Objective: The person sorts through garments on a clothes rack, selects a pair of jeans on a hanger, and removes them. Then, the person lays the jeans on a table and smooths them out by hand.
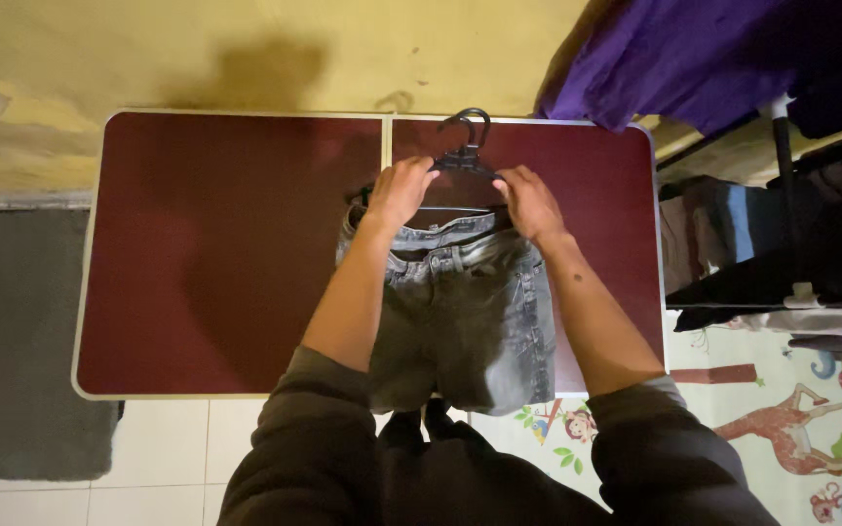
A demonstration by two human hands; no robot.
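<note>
Head view: the left hand (400,191) is closed in a narrow grip over the left end of a black plastic hanger (464,156), and the right hand (530,202) is closed the same way over the right end. Whether the fingers also pinch the cloth beneath cannot be told. The hanger's hook is pointed toward the far edge of the counter (216,253), and its lower bar is seen between the two hands.

Just below the hands, a pair of grey denim shorts (465,312) is laid flat with the waistband touching the hanger. The denim is washed and faded, paler at the waistband and pocket edges, darker down the legs; a button and belt loops are shown at the waist. The hems are hung slightly past the near edge of the counter.

The counter is a dark red folding one with a pale metal rim and a seam down its middle. To the right, a clothes rack (782,234) is filled with folded and hung garments, a purple one (655,68) uppermost. A grey rug (21,331) is laid on the left, a patterned play mat (791,419) on the right.
</note>
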